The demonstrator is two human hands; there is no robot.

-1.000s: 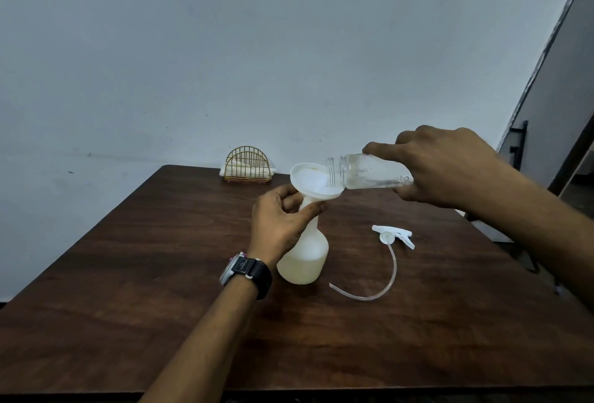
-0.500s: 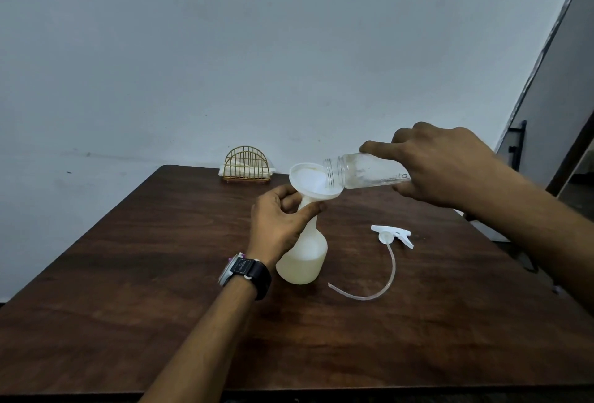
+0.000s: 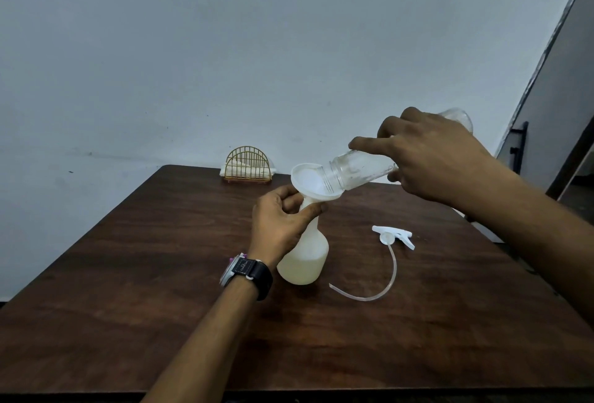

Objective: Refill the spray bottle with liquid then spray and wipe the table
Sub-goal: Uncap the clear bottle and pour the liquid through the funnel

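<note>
The spray bottle (image 3: pixel 305 258) stood upright near the middle of a dark wooden table (image 3: pixel 128 274), its long axis vertical and its open neck pointing up; pale yellowish liquid filled its lower part. A white funnel (image 3: pixel 313 182) sat in the neck. The left hand (image 3: pixel 279 222), a black-strapped watch (image 3: pixel 247 272) on its wrist, gripped the neck just under the funnel. The right hand (image 3: pixel 430 158) held a clear jar (image 3: pixel 360 171) on a slant, mouth down and left over the funnel's bowl, base raised to the right. The white spray head (image 3: pixel 393 235) lay on the table to the bottle's right, apart from it, its thin tube (image 3: pixel 385 280) curving toward the near edge. At the far edge a gold wire napkin holder (image 3: pixel 247 168) stood before a plain pale wall (image 3: pixel 225 48).
</note>
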